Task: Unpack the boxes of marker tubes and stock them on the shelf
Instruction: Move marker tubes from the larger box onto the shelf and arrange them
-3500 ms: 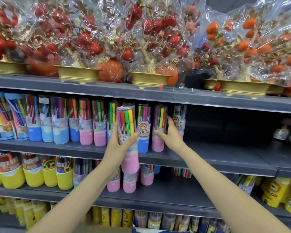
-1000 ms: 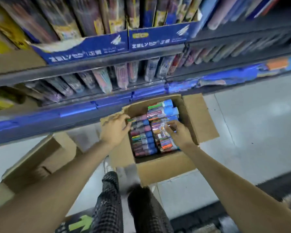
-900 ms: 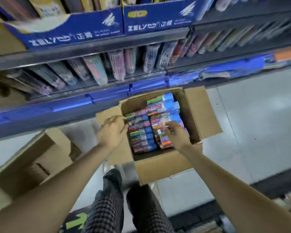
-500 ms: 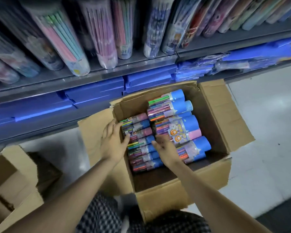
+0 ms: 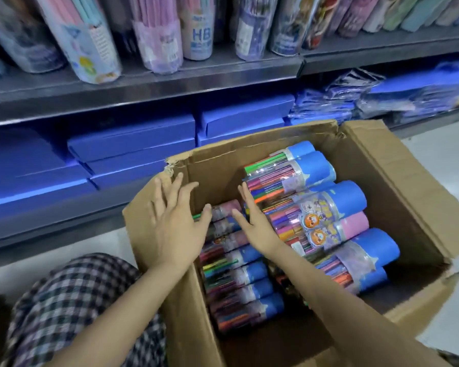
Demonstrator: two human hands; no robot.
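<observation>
An open cardboard box (image 5: 398, 181) sits on the floor, full of marker tubes lying on their sides. Small tubes (image 5: 239, 282) with blue and pink ends fill its left half. Larger tubes (image 5: 326, 205) are stacked in its right half. My left hand (image 5: 178, 223) is spread open over the box's left wall, its thumb touching the topmost small tube. My right hand (image 5: 255, 221) is open too, fingers straight, slid between the small tubes and the large stack. Neither hand grips anything.
A grey shelf (image 5: 170, 83) just above carries upright tubes of pencils. Flat blue boxes (image 5: 133, 144) and blue plastic packs (image 5: 382, 99) lie on the lowest shelf behind the box. My checked trouser leg (image 5: 72, 308) is at lower left, pale floor (image 5: 445, 154) to the right.
I went from placing a tube on the upper shelf to bending over the box. Over the last half second the view closed in, and both hands slid toward the far end of the small tubes.
</observation>
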